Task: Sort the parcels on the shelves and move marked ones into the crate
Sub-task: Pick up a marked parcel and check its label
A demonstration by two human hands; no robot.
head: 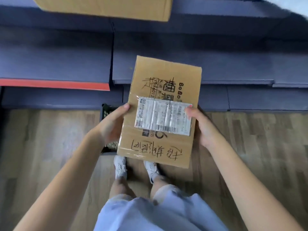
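arms: bare, no sleeves in view | shorts (150, 214): pale blue-grey fabric | left shoe (120, 166): white, worn-looking | right shoe (151, 170): white, dark mark on side

I am holding a parcel (160, 112) between my hands, my left hand (109, 125) at its left edge and my right hand (202, 127) at its right. Below it a crate (108, 112) is sitting on the floor (50, 147), in front of my shoes (120, 166). Shelves (66, 64) are stretching behind, another box (106, 7) lying on an upper one.
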